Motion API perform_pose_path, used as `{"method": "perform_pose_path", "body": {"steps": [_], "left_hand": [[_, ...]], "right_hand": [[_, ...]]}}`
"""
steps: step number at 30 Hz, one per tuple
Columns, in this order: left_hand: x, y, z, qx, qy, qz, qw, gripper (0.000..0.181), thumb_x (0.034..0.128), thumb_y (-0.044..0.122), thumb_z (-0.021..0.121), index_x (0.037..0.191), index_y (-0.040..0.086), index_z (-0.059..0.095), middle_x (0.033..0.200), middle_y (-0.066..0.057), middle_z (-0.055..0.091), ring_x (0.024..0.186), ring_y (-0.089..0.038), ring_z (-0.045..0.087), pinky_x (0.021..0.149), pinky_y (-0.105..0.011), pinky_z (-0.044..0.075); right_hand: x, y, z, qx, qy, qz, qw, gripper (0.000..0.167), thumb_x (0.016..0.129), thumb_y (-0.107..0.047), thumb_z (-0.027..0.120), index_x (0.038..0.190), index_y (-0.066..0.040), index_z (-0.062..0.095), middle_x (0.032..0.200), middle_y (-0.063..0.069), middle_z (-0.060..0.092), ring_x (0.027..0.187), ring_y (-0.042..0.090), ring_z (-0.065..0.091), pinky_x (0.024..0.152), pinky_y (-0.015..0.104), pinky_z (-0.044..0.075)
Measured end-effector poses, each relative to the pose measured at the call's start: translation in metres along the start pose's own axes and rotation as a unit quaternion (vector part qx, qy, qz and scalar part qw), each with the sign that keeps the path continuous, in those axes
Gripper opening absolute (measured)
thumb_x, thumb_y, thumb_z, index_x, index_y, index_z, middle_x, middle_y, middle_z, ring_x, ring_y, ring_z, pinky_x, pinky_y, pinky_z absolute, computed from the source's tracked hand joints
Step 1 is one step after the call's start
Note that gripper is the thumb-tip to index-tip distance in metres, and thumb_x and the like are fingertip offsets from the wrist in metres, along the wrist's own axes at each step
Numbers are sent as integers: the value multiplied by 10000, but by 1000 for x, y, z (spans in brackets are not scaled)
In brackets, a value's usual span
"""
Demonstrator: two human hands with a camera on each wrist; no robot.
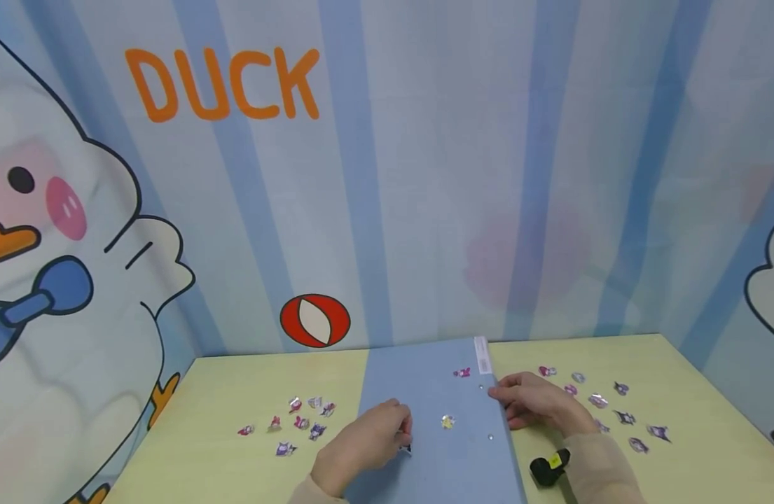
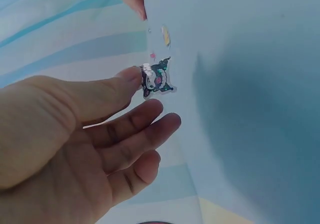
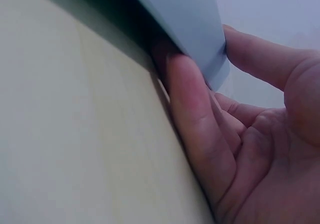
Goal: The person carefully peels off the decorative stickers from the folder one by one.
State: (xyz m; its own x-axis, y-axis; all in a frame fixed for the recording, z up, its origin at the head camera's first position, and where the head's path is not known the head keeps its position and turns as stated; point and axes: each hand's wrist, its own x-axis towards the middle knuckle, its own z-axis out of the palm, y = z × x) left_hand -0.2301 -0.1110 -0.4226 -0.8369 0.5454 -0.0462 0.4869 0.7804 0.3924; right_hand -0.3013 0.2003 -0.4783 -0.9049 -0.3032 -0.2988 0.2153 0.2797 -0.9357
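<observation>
A light blue folder (image 1: 443, 469) lies on the pale yellow table, with a white label (image 1: 482, 355) at its far right corner. Over the folder's left half, my left hand (image 1: 370, 437) pinches a small dark cartoon sticker (image 2: 157, 79) between thumb and forefinger. The sticker's shiny printed face shows in the left wrist view; whether it touches the folder I cannot tell. My right hand (image 1: 538, 400) grips the folder's right edge, thumb on top and fingers tucked beneath it. On the cover sit a yellow sticker (image 1: 447, 421) and a pink one (image 1: 462, 372).
Several loose stickers (image 1: 301, 423) are scattered on the table left of the folder. Several more stickers (image 1: 625, 418) lie to the right. A black object with a yellow label (image 1: 548, 469) is beside my right wrist. A striped fabric backdrop (image 1: 424, 175) stands behind the table.
</observation>
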Motion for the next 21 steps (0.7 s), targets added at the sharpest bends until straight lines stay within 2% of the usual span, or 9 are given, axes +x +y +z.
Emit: {"method": "perform_pose_path", "body": {"steps": [3, 7, 11, 14, 21], "left_hand": [[-4, -6, -6, -339, 141, -66, 9993, 181, 946, 103, 643, 817, 155, 526, 777, 65, 451, 694, -79, 442, 607, -239, 412], [-13, -22, -18, -672, 435, -185, 9966, 154, 960, 79, 611, 846, 118, 514, 809, 24, 456, 733, -120, 449, 623, -261, 416], [-24, -43, -28, -615, 888, -406, 9933, 156, 976, 59, 577, 848, 78, 489, 825, -4, 457, 764, -156, 430, 657, -292, 401], [-34, -58, -36, -541, 1103, -714, 9899, 179, 988, 55, 555, 831, 72, 469, 811, -16, 447, 761, -168, 413, 656, -300, 388], [-61, -92, -53, -520, 1195, -1527, 9796, 159, 978, 48, 555, 833, 74, 495, 802, -55, 414, 767, -201, 395, 641, -338, 365]], "right_hand": [[-1, 1, 1, 36, 3, 6, 10000, 319, 941, -254, 656, 1065, 31, 584, 799, 105, 655, 610, 135, 601, 589, 296, 552], [-1, 1, 2, 30, 90, 81, 9999, 325, 936, -263, 663, 1067, 25, 589, 805, 107, 657, 612, 138, 599, 594, 296, 552], [1, 2, 2, 8, 110, 110, 9999, 330, 934, -268, 667, 1066, 24, 588, 804, 105, 653, 616, 139, 596, 599, 298, 553], [1, 4, 3, -12, 101, 109, 9999, 331, 937, -269, 664, 1067, 25, 586, 796, 102, 650, 611, 137, 594, 593, 296, 552], [1, 2, 2, -27, 162, 108, 9998, 347, 937, -273, 664, 1085, 30, 584, 803, 107, 653, 615, 141, 597, 597, 300, 553]]}}
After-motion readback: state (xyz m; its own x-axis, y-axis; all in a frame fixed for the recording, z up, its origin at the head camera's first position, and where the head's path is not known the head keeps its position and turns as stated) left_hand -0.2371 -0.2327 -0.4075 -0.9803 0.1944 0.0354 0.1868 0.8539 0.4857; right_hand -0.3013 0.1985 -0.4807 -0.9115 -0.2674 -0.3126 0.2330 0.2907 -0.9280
